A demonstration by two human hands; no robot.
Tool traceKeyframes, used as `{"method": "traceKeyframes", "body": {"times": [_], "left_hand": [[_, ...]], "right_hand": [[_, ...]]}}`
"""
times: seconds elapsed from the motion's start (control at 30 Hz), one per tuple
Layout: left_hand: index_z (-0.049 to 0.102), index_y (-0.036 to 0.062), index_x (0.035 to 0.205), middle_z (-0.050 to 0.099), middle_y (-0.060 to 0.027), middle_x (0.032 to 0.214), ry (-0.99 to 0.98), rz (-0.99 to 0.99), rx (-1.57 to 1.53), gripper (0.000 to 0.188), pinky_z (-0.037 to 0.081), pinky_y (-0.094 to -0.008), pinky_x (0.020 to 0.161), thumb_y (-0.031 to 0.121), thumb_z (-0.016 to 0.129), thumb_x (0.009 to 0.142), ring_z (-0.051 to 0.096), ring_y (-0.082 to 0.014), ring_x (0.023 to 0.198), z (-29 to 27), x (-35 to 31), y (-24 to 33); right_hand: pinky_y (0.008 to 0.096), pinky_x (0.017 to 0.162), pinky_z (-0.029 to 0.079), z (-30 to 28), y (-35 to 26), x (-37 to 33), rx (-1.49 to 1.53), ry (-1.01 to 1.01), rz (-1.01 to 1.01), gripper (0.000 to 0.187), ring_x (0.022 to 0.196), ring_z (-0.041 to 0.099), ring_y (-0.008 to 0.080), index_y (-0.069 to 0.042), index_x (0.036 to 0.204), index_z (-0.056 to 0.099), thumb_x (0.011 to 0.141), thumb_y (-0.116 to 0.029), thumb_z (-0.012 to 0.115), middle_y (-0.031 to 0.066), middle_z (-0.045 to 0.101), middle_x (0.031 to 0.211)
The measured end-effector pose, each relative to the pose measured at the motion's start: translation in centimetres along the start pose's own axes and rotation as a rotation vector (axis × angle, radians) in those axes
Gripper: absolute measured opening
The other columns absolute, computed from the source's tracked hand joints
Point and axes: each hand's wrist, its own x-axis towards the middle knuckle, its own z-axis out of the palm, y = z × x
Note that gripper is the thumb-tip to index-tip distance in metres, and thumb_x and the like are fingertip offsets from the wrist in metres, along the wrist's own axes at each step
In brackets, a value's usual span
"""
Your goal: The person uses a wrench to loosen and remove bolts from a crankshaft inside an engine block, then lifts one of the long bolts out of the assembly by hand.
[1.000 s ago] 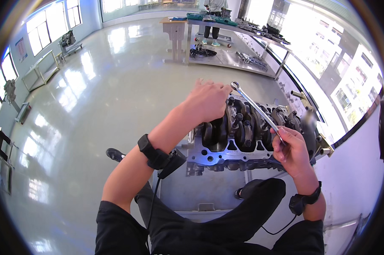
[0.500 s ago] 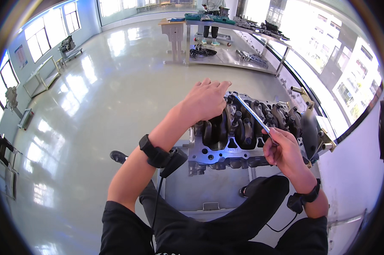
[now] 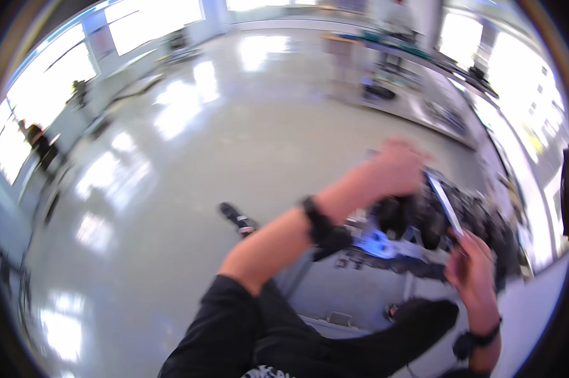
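A long silver wrench (image 3: 445,203) slants across the top of an engine block (image 3: 391,244) with dark crankshaft parts. My right hand (image 3: 473,264) is closed round the wrench's near end. At the wrench's far end, over the block's far left part, is my left hand (image 3: 398,167); motion smears its fingers, so their grip does not show. That hand also hides the wrench's far tip and whatever it meets. Both wrists wear black straps. The block's pale near face shows bolt holes, but blur hides finer detail.
Under the block is a grey stand with a handle (image 3: 341,318), close to my legs. A metal workbench (image 3: 416,116) with parts on two levels stands at the back right, a person behind it. A wall and windows run along the right. Shiny floor (image 3: 253,132) spreads left.
The view has swung left, so the block, the wrench and both hands sit farther right in the picture, now blurred. My right hand still holds the wrench; my left stays by its far end.
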Motion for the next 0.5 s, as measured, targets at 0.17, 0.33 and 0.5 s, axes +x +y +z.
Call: {"method": "traceKeyframes", "body": {"times": [0.17, 0.33, 0.5], "left_hand": [[0.060, 0.0099, 0.118, 0.053, -0.0227, 0.125, -0.072, -0.113, -0.079, 0.048, 0.034, -0.0514, 0.099, 0.027, 0.058, 0.074, 0.043, -0.0407, 0.121, 0.6, 2.4, 2.2], [0.060, 0.0093, 0.118, 0.049, -0.0211, 0.126, -0.142, -0.184, -0.144, 0.047, 0.031, -0.0490, 0.100, 0.028, 0.059, 0.075, 0.035, -0.0406, 0.126, 0.5, 0.6, 1.9], [0.067, 0.0171, 0.109, 0.053, -0.0150, 0.116, -0.094, -0.148, -0.098, 0.039, 0.032, -0.0473, 0.096, 0.030, 0.059, 0.073, 0.038, -0.0365, 0.121, 0.2, 1.5, 1.7]], "right_hand": [[0.0195, 0.027, 0.024, -3.8, 0.8, -0.6, -0.166, 0.122, -0.125, 0.039, 0.031, 0.032, 0.0057, -0.008, 0.121, 0.057, 0.095, -0.035, 0.048, -0.0028, 0.040, 0.049], [0.0210, 0.042, 0.030, 1.2, -1.7, -2.9, -0.317, 0.044, -0.012, 0.034, 0.044, 0.041, 0.0087, -0.007, 0.070, 0.053, 0.096, -0.029, 0.049, 0.0004, 0.046, 0.057], [0.0212, 0.038, 0.028, 0.2, -2.7, -1.4, -0.285, 0.008, 0.038, 0.036, 0.039, 0.039, 0.0095, -0.008, 0.067, 0.050, 0.096, -0.029, 0.049, 0.0012, 0.044, 0.053]]}}
